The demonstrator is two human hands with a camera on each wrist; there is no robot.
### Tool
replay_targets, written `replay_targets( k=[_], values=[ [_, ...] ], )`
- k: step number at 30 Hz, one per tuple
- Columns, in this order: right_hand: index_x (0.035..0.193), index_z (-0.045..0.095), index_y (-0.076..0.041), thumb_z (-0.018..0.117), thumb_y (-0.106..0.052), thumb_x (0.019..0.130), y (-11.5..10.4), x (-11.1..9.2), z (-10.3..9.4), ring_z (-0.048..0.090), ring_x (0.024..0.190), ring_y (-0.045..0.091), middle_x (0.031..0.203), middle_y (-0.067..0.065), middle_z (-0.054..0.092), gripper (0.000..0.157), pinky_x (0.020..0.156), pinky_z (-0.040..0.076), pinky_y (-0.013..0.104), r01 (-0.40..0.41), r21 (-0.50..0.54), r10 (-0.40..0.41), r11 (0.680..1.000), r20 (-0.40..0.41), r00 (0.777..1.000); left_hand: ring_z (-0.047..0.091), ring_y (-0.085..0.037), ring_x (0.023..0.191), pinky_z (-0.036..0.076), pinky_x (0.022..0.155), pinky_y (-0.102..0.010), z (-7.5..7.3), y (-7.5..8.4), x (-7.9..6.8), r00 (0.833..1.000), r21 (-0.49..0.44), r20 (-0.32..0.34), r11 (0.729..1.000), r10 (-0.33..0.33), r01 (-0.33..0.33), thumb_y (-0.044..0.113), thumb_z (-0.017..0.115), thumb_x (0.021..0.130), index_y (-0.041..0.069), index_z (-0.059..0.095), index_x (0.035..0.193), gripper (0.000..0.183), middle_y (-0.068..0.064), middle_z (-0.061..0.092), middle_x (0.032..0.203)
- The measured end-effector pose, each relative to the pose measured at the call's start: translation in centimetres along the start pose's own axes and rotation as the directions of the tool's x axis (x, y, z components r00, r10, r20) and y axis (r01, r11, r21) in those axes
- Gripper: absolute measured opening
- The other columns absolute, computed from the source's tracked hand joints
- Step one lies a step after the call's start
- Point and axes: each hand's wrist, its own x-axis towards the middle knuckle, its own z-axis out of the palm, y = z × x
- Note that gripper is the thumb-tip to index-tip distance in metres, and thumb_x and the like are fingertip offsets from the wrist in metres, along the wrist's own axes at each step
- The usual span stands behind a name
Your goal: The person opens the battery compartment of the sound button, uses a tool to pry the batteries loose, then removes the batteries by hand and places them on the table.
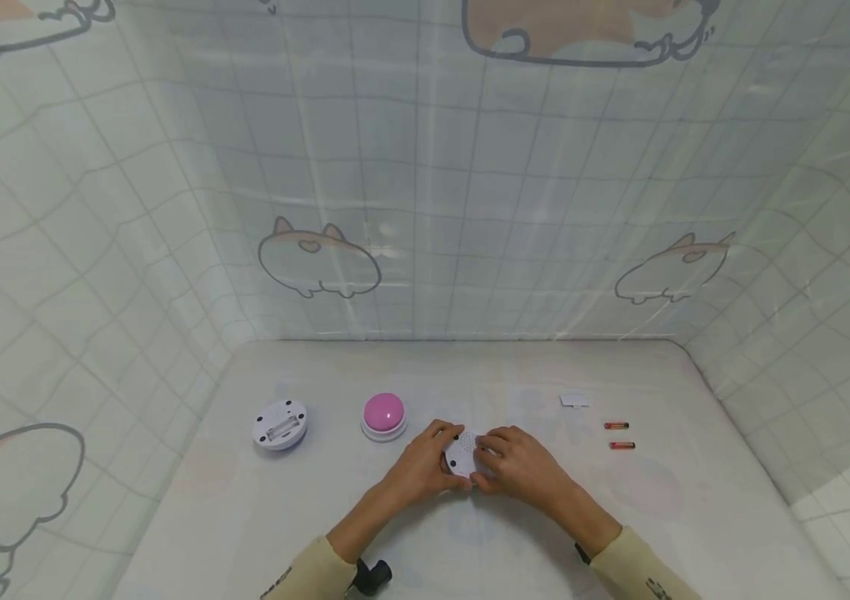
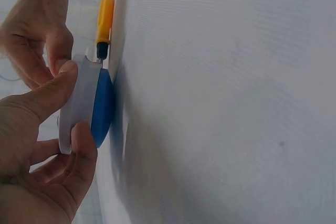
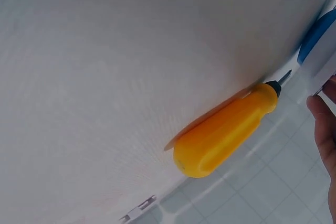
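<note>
Both hands are around a round push button with a white base (image 1: 462, 457) and a blue dome (image 2: 104, 108), turned dome down close over the table. My left hand (image 1: 423, 467) grips its rim between thumb and fingers. My right hand (image 1: 518, 467) is at the base's other side, its thumb and finger pinching a thin metal piece (image 3: 318, 92), too small to make out, against the underside. Beside the button lies a screwdriver with a yellow handle (image 3: 226, 129), its tip toward the button; the right hand hides it in the head view.
A pink push button (image 1: 383, 413) stands upright to the left. Farther left, another white button (image 1: 280, 424) lies underside up, its battery slot uncovered. On the right are a small white cover (image 1: 573, 400) and two batteries (image 1: 616, 426). A patterned curtain (image 1: 440, 208) rises behind the table.
</note>
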Motion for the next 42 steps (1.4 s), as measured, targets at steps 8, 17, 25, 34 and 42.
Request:
replay_targets(
  k=[8,17,25,34,42],
  values=[
    [0.091,0.079,-0.015,0.077,-0.043,0.083,0.4,0.0,0.2,0.071,0.091,0.018,0.099,0.002,0.076,0.03,0.081,0.057,0.033,0.031,0.006,-0.031,1.0,-0.013,0.999,0.057,-0.013,0.106,0.05,0.094,-0.032,-0.1,0.0,0.2,1.0,0.009,-0.002,1.0,-0.006,0.006,0.043,0.089,0.074,0.009,0.051,0.146,0.087,-0.004,0.055,0.137],
    [0.089,0.08,-0.017,0.082,-0.041,0.078,0.4,0.1,-0.1,0.071,0.086,0.016,0.094,-0.002,0.077,0.026,0.076,0.057,0.033,-0.004,0.072,0.007,0.997,-0.038,0.999,0.058,-0.017,0.114,0.05,0.097,-0.035,0.1,-0.2,0.3,1.0,0.014,0.001,1.0,-0.002,0.002,0.041,0.09,0.073,0.009,0.051,0.146,0.088,-0.004,0.055,0.136],
    [0.091,0.08,-0.022,0.079,-0.053,0.081,-0.1,-0.6,-0.1,0.068,0.09,0.017,0.102,-0.005,0.075,0.032,0.078,0.056,0.038,-0.094,0.113,0.094,0.989,0.006,0.996,0.058,-0.017,0.114,0.05,0.098,-0.035,0.1,-0.2,0.1,1.0,0.025,0.01,1.0,-0.01,0.01,0.041,0.09,0.073,0.009,0.05,0.146,0.09,-0.004,0.055,0.136],
    [0.089,0.079,-0.026,0.079,-0.048,0.082,-0.3,-0.7,0.0,0.065,0.092,0.016,0.101,-0.008,0.073,0.023,0.077,0.054,0.037,-0.151,0.168,0.153,0.974,0.004,0.988,0.057,-0.016,0.114,0.049,0.099,-0.036,0.1,-0.1,0.0,1.0,0.037,0.013,0.999,-0.025,0.024,0.043,0.089,0.073,0.01,0.05,0.147,0.09,-0.004,0.054,0.137],
    [0.091,0.079,-0.026,0.079,-0.047,0.082,-0.6,-0.9,-0.2,0.059,0.095,0.014,0.101,-0.01,0.07,0.023,0.077,0.046,0.035,-0.189,0.217,0.188,0.958,0.025,0.982,0.057,-0.016,0.113,0.048,0.099,-0.036,0.1,0.0,-0.1,0.999,0.021,0.015,0.999,-0.036,0.036,0.044,0.089,0.073,0.01,0.05,0.147,0.09,-0.003,0.054,0.138]
  ],
)
